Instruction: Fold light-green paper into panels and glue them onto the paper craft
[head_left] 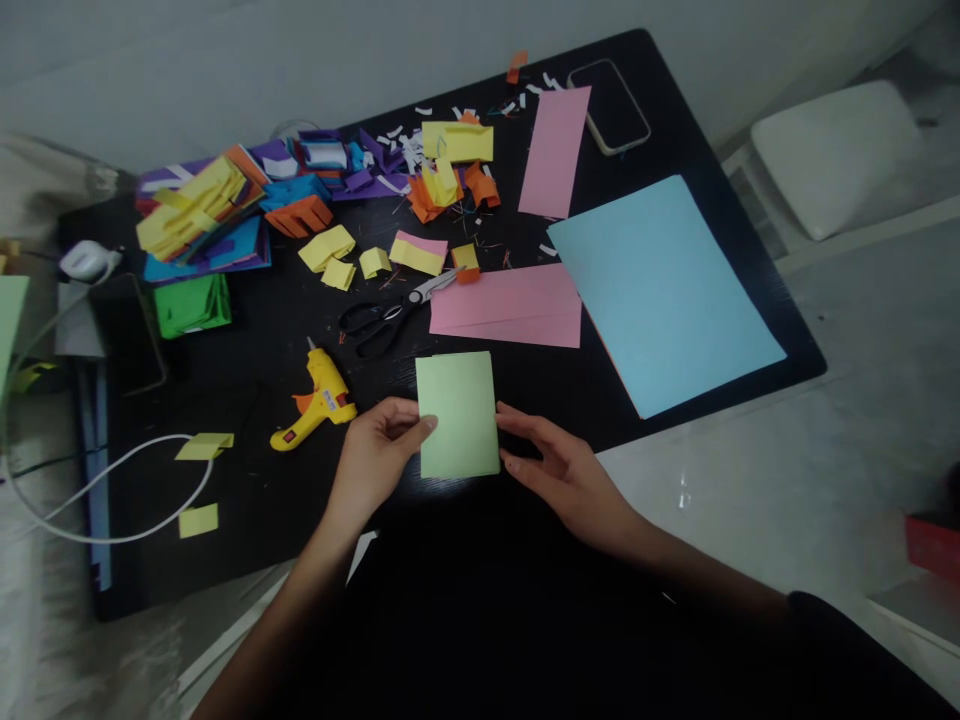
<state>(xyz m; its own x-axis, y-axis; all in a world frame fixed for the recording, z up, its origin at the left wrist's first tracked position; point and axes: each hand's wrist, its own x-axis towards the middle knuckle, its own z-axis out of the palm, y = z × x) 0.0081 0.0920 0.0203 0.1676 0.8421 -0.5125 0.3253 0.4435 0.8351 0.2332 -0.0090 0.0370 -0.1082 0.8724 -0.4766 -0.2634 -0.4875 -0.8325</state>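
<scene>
Paper (458,416), the green piece: where is it?

Just below centre of the frame, left hand (379,447) pinching its left edge

And the right hand (559,465)?

Loosely spread, fingertips at the right edge, thumb slightly apart

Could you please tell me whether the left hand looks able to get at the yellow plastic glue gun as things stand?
Probably yes: the glue gun lies close beside the left hand with nothing visible between them, though that hand would likely need to release the light green rectangular paper first.
</scene>
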